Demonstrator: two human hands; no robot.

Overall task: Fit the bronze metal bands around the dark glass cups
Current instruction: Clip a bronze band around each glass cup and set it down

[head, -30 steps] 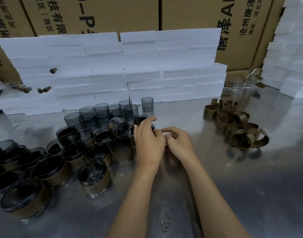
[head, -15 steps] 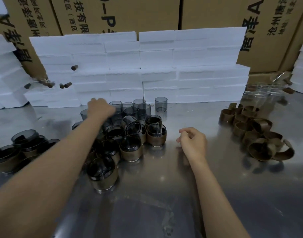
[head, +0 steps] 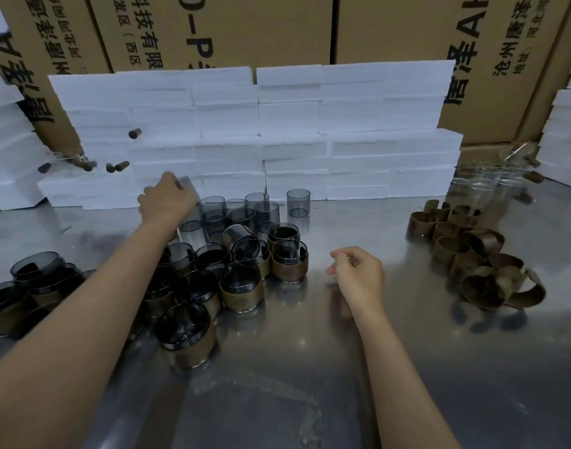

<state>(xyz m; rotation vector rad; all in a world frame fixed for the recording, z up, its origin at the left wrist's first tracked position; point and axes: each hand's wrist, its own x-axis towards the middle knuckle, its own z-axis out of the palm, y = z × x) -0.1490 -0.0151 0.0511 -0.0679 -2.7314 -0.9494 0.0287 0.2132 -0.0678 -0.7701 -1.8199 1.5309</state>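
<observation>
Several bare dark glass cups (head: 238,210) stand at the back middle of the steel table, one cup (head: 298,202) apart on the right. My left hand (head: 167,199) reaches over their left side and grips a bare dark cup (head: 189,218), tilted and lifted a little. In front of them stand several cups fitted with bronze bands (head: 289,262), more of them (head: 187,338) toward me and at far left. My right hand (head: 358,275) hovers beside the banded cups, fingers loosely curled, holding nothing. Loose bronze bands (head: 465,251) lie piled at the right.
White foam blocks (head: 293,134) are stacked as a wall behind the cups, with brown corks (head: 135,133) stuck in at the left. Cardboard boxes (head: 245,30) stand behind. Clear glasses (head: 491,186) sit at the back right. The steel table (head: 277,384) stretches toward me.
My left hand left the banded cup at centre, swung back-left to the bare cups and took hold of one. My right hand let go and stays near the centre.
</observation>
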